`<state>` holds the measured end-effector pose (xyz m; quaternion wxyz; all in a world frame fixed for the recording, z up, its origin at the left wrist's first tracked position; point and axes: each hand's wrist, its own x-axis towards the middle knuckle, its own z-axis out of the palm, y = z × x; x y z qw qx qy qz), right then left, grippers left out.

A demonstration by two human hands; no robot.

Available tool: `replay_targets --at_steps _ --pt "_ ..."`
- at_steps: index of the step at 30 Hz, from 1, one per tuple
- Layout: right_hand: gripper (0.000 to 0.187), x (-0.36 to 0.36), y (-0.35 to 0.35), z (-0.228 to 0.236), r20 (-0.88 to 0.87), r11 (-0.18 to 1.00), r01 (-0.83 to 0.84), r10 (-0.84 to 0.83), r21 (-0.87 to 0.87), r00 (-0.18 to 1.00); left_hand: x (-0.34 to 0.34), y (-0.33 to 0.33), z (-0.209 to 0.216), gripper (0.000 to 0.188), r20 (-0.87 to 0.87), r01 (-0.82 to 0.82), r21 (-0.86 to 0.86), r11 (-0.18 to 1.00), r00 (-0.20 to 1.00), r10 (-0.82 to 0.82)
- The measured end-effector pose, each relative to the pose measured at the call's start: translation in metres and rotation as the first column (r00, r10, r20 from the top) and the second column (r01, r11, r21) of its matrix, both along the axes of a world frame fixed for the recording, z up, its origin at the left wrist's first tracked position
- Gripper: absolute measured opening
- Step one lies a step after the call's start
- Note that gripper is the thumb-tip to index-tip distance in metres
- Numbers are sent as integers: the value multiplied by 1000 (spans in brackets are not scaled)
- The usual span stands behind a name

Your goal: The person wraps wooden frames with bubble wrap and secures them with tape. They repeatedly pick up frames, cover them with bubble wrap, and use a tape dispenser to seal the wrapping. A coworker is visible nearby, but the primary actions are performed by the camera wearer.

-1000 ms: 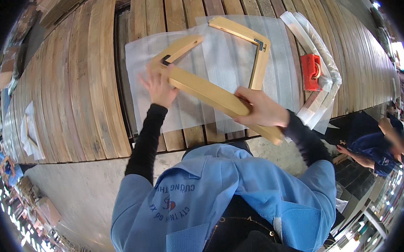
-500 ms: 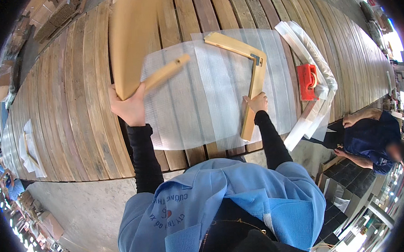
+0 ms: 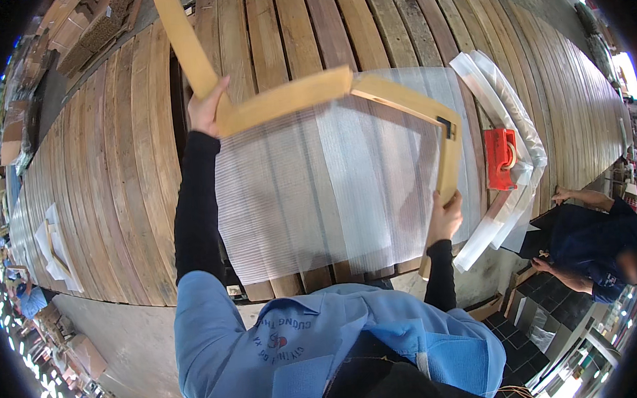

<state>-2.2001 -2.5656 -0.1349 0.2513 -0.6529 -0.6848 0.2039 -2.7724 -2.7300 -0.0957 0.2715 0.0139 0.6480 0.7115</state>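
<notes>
Wooden pieces [image 3: 284, 102] have shifted; hands [image 3: 208, 107] [image 3: 445, 217] grip 1 each above plank table [image 3: 130, 173], concrete floor [image 3: 124, 339].

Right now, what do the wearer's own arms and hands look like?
Left hand and right hand: ungloved. Snug black undersleeves, no visible markings, ending just short of the hands; looser, light-blue outer sleeves above them.

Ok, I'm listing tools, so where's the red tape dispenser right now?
In the head view, the red tape dispenser is toward the right, beyond the right hand, in the bend of the white-wrapped pieces.
</notes>
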Motion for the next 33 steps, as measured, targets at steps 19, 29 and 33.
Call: replay_targets --at_steps 19,29,33 --pt "43 22 -37 19 -203 996 56 -68 -65 977 -43 193 -139 44 217 77 76 994 972 -92" --pt "52 0 -50 84 -424 899 -149 -44 -412 904 45 101 -12 84 -652 386 -340 858 561 -510" --pt "57 -21 -53 132 -637 535 -605 153 -590 756 140 33 9 112 -689 542 -165 824 535 -490"
